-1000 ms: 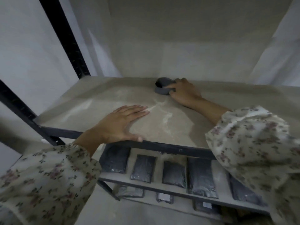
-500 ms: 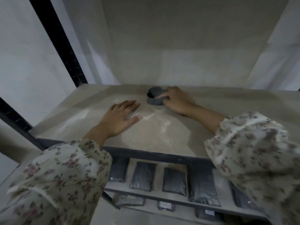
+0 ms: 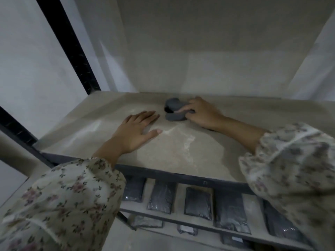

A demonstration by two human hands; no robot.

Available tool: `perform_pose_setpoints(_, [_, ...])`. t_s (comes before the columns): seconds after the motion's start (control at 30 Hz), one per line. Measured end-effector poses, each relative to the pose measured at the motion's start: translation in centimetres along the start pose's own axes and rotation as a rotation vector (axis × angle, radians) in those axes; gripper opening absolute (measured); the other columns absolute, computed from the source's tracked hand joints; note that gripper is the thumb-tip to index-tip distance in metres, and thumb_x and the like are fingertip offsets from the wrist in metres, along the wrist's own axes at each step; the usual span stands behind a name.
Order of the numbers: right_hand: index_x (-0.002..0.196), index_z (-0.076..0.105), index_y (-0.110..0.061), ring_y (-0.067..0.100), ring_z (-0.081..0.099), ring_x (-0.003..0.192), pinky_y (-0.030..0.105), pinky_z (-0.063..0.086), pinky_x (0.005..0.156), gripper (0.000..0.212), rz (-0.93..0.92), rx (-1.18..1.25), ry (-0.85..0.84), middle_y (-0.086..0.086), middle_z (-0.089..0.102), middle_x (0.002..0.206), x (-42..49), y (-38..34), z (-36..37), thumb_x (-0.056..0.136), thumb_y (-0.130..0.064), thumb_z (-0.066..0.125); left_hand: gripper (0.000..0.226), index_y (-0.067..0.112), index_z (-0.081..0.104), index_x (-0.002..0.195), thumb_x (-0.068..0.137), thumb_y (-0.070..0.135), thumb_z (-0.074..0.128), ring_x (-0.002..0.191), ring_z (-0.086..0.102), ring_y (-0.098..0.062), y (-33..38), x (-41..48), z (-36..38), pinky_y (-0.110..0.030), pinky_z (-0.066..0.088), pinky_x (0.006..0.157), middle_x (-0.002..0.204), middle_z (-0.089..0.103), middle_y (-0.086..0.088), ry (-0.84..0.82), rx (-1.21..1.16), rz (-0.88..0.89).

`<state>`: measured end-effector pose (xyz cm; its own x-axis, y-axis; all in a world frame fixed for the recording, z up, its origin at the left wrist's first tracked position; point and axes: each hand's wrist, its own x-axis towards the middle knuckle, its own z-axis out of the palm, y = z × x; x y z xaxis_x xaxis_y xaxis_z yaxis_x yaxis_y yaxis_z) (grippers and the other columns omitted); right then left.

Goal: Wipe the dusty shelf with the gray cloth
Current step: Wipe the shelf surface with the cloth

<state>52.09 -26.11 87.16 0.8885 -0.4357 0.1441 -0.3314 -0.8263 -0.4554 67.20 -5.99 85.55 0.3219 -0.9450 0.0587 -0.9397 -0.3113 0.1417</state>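
Pale dust coats the shelf [image 3: 181,151] where our right hand [image 3: 203,113] bunches the gray cloth [image 3: 174,109] near the back, our left hand [image 3: 134,131] flat and empty; soft, light, it seems best pressed under a spread palm.

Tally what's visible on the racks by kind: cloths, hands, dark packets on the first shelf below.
Gray cloth: 1, under the right hand
Hands on the dusty shelf: 2, counting the flat left hand
Dark packets on the first lower shelf: 5
Total: 8
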Motion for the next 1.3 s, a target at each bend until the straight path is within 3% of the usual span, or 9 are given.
perform_pose_setpoints(0.13, [0.106,0.068,-0.026,0.016,0.055,0.108,0.023,0.042,0.086,0.043,0.004,0.26,-0.126,-0.002,0.061,0.111,-2.2,-1.3,-1.9,0.078,0.003,0.052,0.084,0.035,0.017,0.148,0.075,0.076,0.009,0.144,0.012,-0.009,0.0,0.2,-0.1,-0.035,0.01,0.118,0.157,0.016,0.013,0.017,0.018,0.002])
perform_pose_setpoints(0.3, [0.111,0.066,-0.027,0.003,0.059,0.069,0.016,0.049,0.061,0.042,0.131,0.249,0.016,-0.002,0.065,0.096,2.4,-0.6,-3.5,0.081,-0.004,0.049,0.081,0.037,0.016,0.148,0.077,0.076,0.01,0.144,0.011,-0.008,-0.3,0.4,-0.1,-0.037,0.009,0.119,0.157,0.015,0.014,0.011,0.011,0.013])
perform_pose_setpoints(0.37, [0.11,0.066,-0.033,0.012,0.059,0.071,0.014,0.05,0.056,0.04,0.177,0.218,0.039,-0.005,0.064,0.1,3.5,-0.2,-2.3,0.083,-0.012,0.045,0.079,0.037,0.016,0.148,0.079,0.075,0.012,0.144,0.011,-0.008,-0.3,0.3,0.0,-0.037,0.009,0.119,0.157,0.015,0.014,0.01,0.009,0.01])
perform_pose_setpoints(0.5, [0.114,0.066,-0.03,0.022,0.053,0.11,0.022,0.038,0.083,0.04,0.065,0.063,0.039,0.005,0.057,0.119,1.9,-0.7,0.0,0.083,-0.013,0.046,0.079,0.035,0.019,0.148,0.079,0.074,0.014,0.144,0.013,-0.01,-0.2,-0.1,-0.3,-0.036,0.01,0.118,0.157,0.017,0.013,0.008,-0.012,0.007])
perform_pose_setpoints(0.7, [0.097,0.068,-0.029,0.015,0.055,0.095,0.025,0.043,0.083,0.042,0.007,0.351,-0.164,0.001,0.061,0.102,-4.1,-2.3,-1.5,0.079,0.004,0.051,0.076,0.03,0.02,0.148,0.082,0.067,0.018,0.144,0.014,-0.011,0.3,0.1,-0.4,-0.037,0.01,0.118,0.157,0.017,0.01,0.006,-0.006,0.012])
perform_pose_setpoints(0.83, [0.105,0.068,-0.019,0.011,0.059,0.077,0.008,0.042,0.06,0.039,0.189,0.396,-0.005,0.003,0.066,0.101,-0.2,-2.0,-3.3,0.079,0.004,0.051,0.074,0.033,0.018,0.148,0.083,0.067,0.016,0.145,0.011,-0.011,-0.2,0.4,-0.3,-0.039,0.009,0.118,0.157,0.016,0.011,0.009,-0.005,0.025])
perform_pose_setpoints(0.97, [0.108,0.069,-0.023,0.022,0.057,0.1,0.023,0.039,0.076,0.037,0.238,0.164,0.093,0.006,0.062,0.121,1.6,-1.0,-0.7,0.082,-0.007,0.048,0.07,0.034,0.018,0.148,0.087,0.068,0.02,0.145,0.011,-0.012,-0.3,0.2,0.0,-0.04,0.01,0.118,0.158,0.016,0.011,0.005,-0.006,0.03])
perform_pose_setpoints(1.2, [0.102,0.068,-0.021,0.03,0.056,0.104,0.036,0.043,0.091,0.042,0.069,0.307,-0.039,0.014,0.062,0.108,-4.2,-3.4,-0.6,0.078,0.008,0.051,0.065,0.03,0.019,0.148,0.092,0.061,0.022,0.145,0.013,-0.014,-0.1,0.2,0.0,-0.04,0.01,0.117,0.158,0.017,0.008,0.023,-0.01,0.039])
perform_pose_setpoints(1.3, [0.1,0.067,-0.021,0.02,0.057,0.094,0.021,0.045,0.079,0.045,0.106,0.394,-0.154,0.008,0.065,0.1,-4.5,-3.9,-2.1,0.076,0.013,0.05,0.063,0.029,0.02,0.148,0.094,0.059,0.025,0.145,0.013,-0.014,0.0,0.4,-0.2,-0.04,0.01,0.117,0.158,0.016,0.008,0.024,-0.014,0.033])
